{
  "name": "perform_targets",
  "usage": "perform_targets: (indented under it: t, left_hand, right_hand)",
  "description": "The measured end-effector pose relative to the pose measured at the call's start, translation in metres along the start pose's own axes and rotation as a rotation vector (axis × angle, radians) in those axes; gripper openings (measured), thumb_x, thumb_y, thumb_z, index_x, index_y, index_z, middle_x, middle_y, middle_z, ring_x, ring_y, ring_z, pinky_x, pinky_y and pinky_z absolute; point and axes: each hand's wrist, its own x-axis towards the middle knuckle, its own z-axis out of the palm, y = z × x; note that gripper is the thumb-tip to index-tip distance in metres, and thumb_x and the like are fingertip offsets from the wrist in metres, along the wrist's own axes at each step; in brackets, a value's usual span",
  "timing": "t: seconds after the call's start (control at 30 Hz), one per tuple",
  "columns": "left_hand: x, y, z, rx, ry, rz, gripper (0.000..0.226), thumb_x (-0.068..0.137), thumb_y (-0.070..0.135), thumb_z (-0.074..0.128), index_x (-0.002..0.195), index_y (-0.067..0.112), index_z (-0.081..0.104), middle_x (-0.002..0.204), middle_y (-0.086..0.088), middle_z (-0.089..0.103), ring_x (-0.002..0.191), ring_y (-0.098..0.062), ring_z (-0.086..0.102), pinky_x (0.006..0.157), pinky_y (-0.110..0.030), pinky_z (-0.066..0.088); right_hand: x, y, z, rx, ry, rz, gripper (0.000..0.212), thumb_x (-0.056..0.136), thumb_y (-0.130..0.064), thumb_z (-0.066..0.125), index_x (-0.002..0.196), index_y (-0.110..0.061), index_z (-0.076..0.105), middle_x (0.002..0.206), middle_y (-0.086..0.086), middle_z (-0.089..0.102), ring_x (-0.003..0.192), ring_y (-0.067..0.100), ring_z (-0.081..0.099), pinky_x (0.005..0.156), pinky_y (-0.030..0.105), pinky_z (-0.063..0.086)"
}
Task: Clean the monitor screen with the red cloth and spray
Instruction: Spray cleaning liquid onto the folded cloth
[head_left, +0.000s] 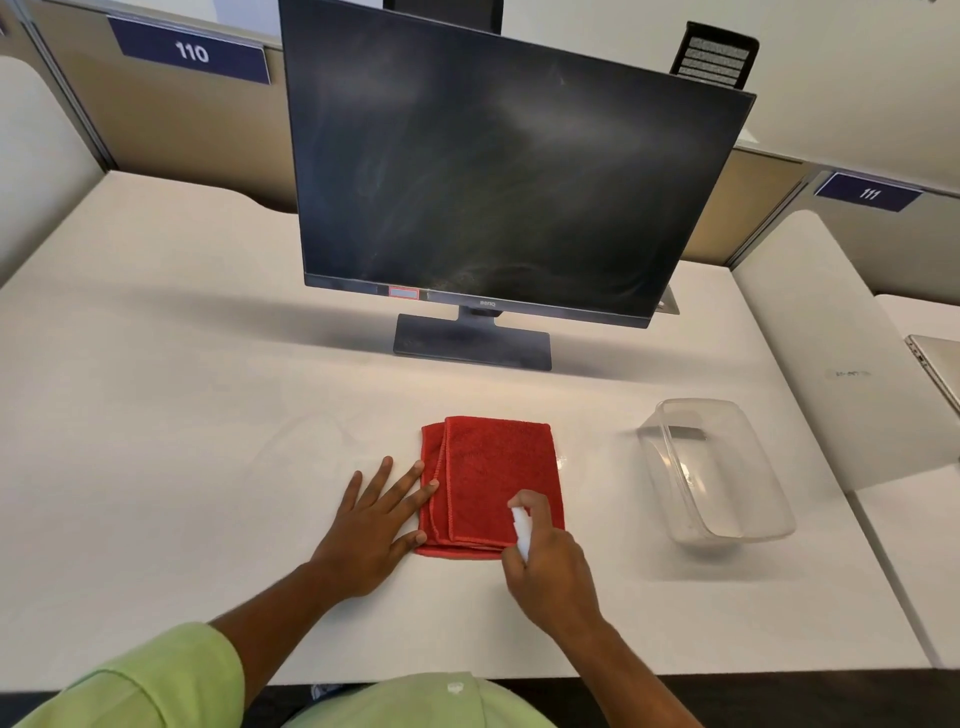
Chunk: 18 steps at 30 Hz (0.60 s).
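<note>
Over near edge of bench (156, 415): right hand (550, 566) clenched round white spray bottle (521, 530), nozzle over folded red cloth (493, 483). Left hand (371, 525) flat, fingers touching cloth's 9 o'clock edge. Monitor (498, 176) at 12, smudgy. Clear plastic tub (717, 473) at 3.

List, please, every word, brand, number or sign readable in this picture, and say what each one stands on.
"110": white digits on the blue sign on the left partition.
"111": blue sign on the right partition.
"BenQ": monitor lower bezel.
Red-edged sticker on the bezel: unreadable.
Small mark on the right divider: too blurred.
</note>
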Motion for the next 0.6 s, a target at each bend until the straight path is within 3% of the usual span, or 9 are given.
perform_targets:
  t: [0.07,0.17,0.27,0.5,0.6]
  left_hand:
    - [0.000,0.000,0.000,0.001,0.001,0.001,0.064,0.097,0.067,0.011,0.154,0.049,-0.011,0.165,0.017,-0.017,0.150,-0.019,-0.028,0.122,-0.049,-0.011]
    - [0.001,0.000,0.002,0.018,0.001,-0.003,0.064,0.097,0.068,0.009,0.154,0.049,-0.013,0.164,0.017,-0.018,0.150,-0.019,-0.028,0.122,-0.050,-0.010]
    - [0.002,-0.001,0.004,0.018,0.000,-0.004,0.063,0.098,0.067,0.012,0.153,0.049,-0.014,0.165,0.017,-0.018,0.150,-0.020,-0.027,0.122,-0.051,-0.009]
    - [0.001,-0.001,0.003,0.015,0.009,0.002,0.064,0.097,0.068,0.010,0.154,0.049,-0.012,0.165,0.017,-0.017,0.151,-0.019,-0.026,0.122,-0.050,-0.010]
    - [0.000,-0.001,0.001,-0.005,0.018,0.008,0.064,0.097,0.068,0.011,0.155,0.049,-0.009,0.165,0.017,-0.014,0.151,-0.020,-0.025,0.122,-0.050,-0.010]
  right_hand:
    - [0.000,-0.009,0.003,0.003,-0.006,-0.027,0.060,0.095,-0.026,0.061,0.142,-0.045,0.028,0.081,-0.009,0.062,0.062,0.014,0.063,0.055,0.024,0.057]
    - [0.001,-0.020,0.006,0.003,-0.020,-0.087,0.060,0.092,-0.028,0.058,0.139,-0.049,0.027,0.074,-0.015,0.054,0.057,0.012,0.059,0.047,0.017,0.047]
    - [-0.001,-0.025,0.011,-0.010,-0.045,-0.135,0.057,0.092,-0.026,0.057,0.136,-0.047,0.029,0.072,-0.012,0.057,0.056,0.011,0.057,0.050,0.022,0.051]
    - [-0.008,-0.007,0.011,-0.030,-0.026,-0.070,0.055,0.090,-0.026,0.055,0.134,-0.046,0.029,0.069,-0.009,0.056,0.055,0.016,0.057,0.051,0.027,0.050]
    - [-0.010,0.007,0.001,-0.045,0.007,-0.029,0.062,0.093,-0.023,0.060,0.141,-0.045,0.027,0.073,-0.012,0.059,0.057,0.012,0.060,0.052,0.022,0.051]
